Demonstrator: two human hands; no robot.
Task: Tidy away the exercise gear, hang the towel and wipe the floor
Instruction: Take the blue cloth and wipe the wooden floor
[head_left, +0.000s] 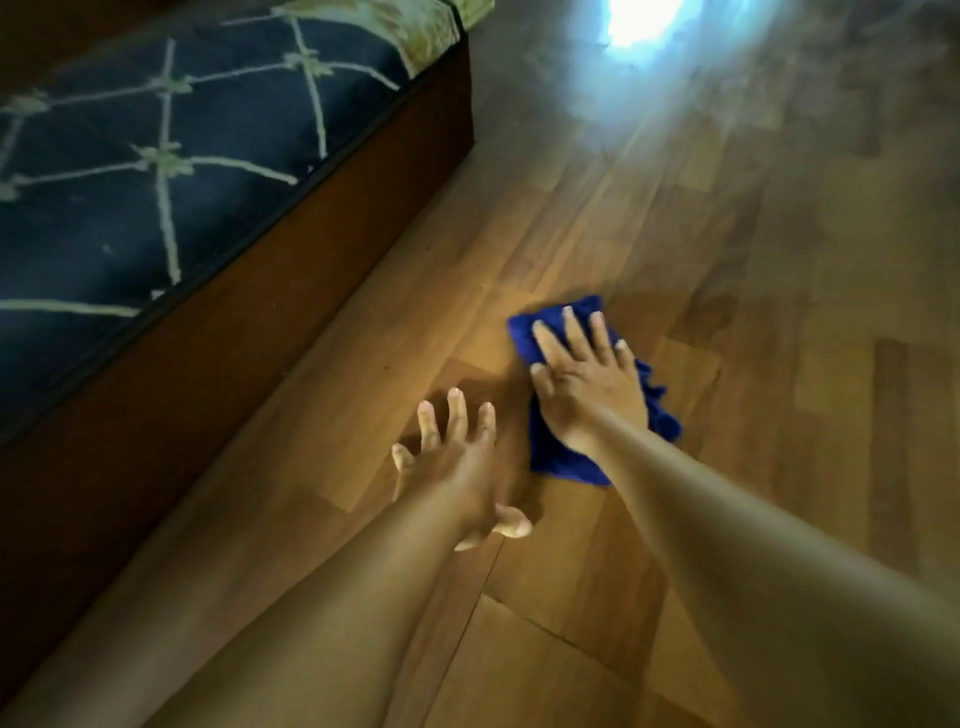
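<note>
A blue cloth (556, 457) lies crumpled on the wooden floor (753, 415) in the middle of the view. My right hand (587, 379) presses flat on top of it with straight, spread fingers. Just left of the cloth, my left hand (457, 462) is spread with straight fingers low over the bare boards, holding nothing. Whether its palm touches the floor cannot be told. Both forearms reach in from the bottom edge.
A bed with a dark blue patterned cover (156, 171) and a brown wooden side panel (249, 332) runs along the left, its corner at the upper middle. Bright glare (639, 21) reflects off the floor at the top. Floorboards stretch to the right and below.
</note>
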